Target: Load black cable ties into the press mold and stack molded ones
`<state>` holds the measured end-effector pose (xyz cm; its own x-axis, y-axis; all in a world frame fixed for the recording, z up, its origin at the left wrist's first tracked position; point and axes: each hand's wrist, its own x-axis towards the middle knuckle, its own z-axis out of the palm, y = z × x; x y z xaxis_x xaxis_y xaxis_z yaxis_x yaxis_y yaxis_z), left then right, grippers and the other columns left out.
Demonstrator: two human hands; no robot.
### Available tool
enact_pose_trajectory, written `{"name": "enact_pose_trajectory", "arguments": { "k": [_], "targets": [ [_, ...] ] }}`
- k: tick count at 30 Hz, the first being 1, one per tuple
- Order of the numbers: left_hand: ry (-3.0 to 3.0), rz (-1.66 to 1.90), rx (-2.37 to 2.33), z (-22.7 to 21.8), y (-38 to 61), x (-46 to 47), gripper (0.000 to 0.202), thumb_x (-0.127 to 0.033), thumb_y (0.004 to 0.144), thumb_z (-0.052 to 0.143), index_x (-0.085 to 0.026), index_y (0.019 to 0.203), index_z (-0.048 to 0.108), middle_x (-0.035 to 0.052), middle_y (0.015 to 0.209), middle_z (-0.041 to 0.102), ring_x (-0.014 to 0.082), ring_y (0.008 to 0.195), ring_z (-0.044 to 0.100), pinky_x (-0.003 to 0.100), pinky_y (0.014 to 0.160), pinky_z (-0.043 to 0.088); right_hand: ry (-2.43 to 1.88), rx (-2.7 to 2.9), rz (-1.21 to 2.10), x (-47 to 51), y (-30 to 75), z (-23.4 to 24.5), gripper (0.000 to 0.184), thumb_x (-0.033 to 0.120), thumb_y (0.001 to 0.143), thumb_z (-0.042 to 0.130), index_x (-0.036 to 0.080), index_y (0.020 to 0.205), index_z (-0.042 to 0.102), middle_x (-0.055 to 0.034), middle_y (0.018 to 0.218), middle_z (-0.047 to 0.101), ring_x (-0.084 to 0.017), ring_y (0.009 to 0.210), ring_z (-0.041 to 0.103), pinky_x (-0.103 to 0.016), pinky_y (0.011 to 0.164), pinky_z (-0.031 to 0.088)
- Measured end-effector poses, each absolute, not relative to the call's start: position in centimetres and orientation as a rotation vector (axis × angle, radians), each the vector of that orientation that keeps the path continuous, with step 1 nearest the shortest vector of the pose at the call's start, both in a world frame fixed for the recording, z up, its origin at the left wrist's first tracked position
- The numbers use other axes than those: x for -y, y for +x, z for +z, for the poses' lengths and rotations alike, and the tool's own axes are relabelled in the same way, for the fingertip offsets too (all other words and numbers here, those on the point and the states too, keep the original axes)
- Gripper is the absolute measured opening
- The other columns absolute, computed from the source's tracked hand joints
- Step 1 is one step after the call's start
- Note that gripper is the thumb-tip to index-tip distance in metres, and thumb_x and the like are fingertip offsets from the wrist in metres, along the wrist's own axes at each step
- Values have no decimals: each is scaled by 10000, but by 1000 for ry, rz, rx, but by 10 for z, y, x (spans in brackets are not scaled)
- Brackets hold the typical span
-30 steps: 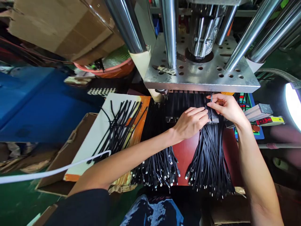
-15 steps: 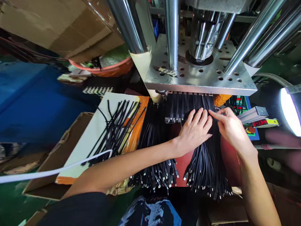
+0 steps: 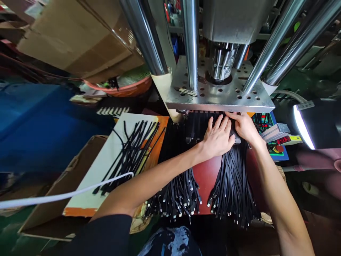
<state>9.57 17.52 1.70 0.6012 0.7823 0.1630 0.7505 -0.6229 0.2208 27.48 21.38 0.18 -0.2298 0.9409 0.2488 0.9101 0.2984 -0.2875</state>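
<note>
Black USB cables (image 3: 231, 177) with metal plug ends hang in a thick bundle below my hands. My left hand (image 3: 218, 137) lies palm down over a row of cables set side by side under the press, its fingers stretched out. To its right is my right hand (image 3: 244, 127), its index finger stretched left along the cables at the front edge of the steel press plate (image 3: 221, 106). Its other fingers are partly hidden. A metal block (image 3: 236, 138) shows between the hands. Another bundle of black cables (image 3: 177, 195) hangs left of the red surface (image 3: 206, 174).
Loose black cables (image 3: 130, 153) lie on a white and orange board (image 3: 87, 192) at left, above a cardboard box (image 3: 60, 206). Steel columns (image 3: 190, 46) rise around the press. A control panel (image 3: 277, 147) and bright lamp (image 3: 303, 126) stand at right.
The view has shifted slightly. My right hand has moved up and inward, its index finger now at the plate's edge. My left hand still lies over the cables, a little higher toward the plate.
</note>
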Motion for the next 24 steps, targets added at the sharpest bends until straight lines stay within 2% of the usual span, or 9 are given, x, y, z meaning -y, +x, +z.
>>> {"name": "enact_pose_trajectory", "arguments": {
  "k": [3,7,10,12,15,17,20,23,24],
  "targets": [
    [2685,360,-1295,16,95,-179,651,-335,1068,435,16,1614,395,231,1717,354,381,1622,294,664,1321,188,-1767,2179,51,-197,281,1,583,92,1003,377,213,1496,663,-175,1235,630,-294,1089,674,-387,900,565],
    [2678,362,-1317,17,99,-200,611,-311,1077,413,0,1602,421,221,1706,385,348,1611,327,630,1332,173,-1905,2227,-22,-193,276,7,585,148,991,447,236,1547,608,-210,1278,616,-348,1021,685,-442,829,564],
    [2718,374,-1330,20,101,-222,535,-265,1066,421,0,1519,524,241,1600,532,351,1502,486,573,1283,304,-1946,2266,-37,-212,269,12,541,165,991,450,168,1500,634,-238,1287,668,-382,1112,662,-504,913,546],
    [2738,343,-1313,22,101,-237,476,-237,1069,398,5,1417,612,257,1442,660,352,1363,617,520,1186,432,-1939,2282,-18,-230,266,14,505,165,1012,390,118,1433,665,-244,1309,690,-379,1175,638,-539,980,518],
    [2748,272,-1252,25,104,-261,458,-224,1086,349,-12,1232,727,252,1267,748,350,1223,705,472,1086,510,-1886,2200,3,-258,264,15,522,183,1054,285,77,1423,639,-248,1357,689,-356,1239,605,-579,1074,458],
    [2751,247,-1217,28,107,-273,452,-224,1090,356,-32,1195,751,241,1301,739,349,1259,691,462,1109,499,-1845,2140,32,-271,263,17,533,173,1055,264,49,1447,604,-254,1365,688,-348,1264,596,-597,1114,422],
    [2736,264,-1195,39,99,-264,429,-220,1090,399,-34,1355,680,227,1443,673,328,1373,629,447,1194,452,-1828,2159,69,-259,262,24,532,122,994,338,11,1446,596,-279,1382,668,-374,1274,604,-612,1104,430],
    [2623,458,-1049,56,55,-197,557,-218,1055,514,-21,1574,473,219,1656,471,320,1566,427,470,1301,355,-1806,2137,47,-189,267,27,589,136,966,380,64,1523,556,-264,1426,629,-381,1245,634,-572,1025,511],
    [2521,497,-979,60,32,-161,559,-223,1056,527,-61,1588,474,182,1677,455,301,1602,370,465,1323,333,-1772,2060,24,-152,270,24,603,167,982,379,114,1563,531,-232,1431,630,-363,1229,649,-542,1009,532]
  ]
}}
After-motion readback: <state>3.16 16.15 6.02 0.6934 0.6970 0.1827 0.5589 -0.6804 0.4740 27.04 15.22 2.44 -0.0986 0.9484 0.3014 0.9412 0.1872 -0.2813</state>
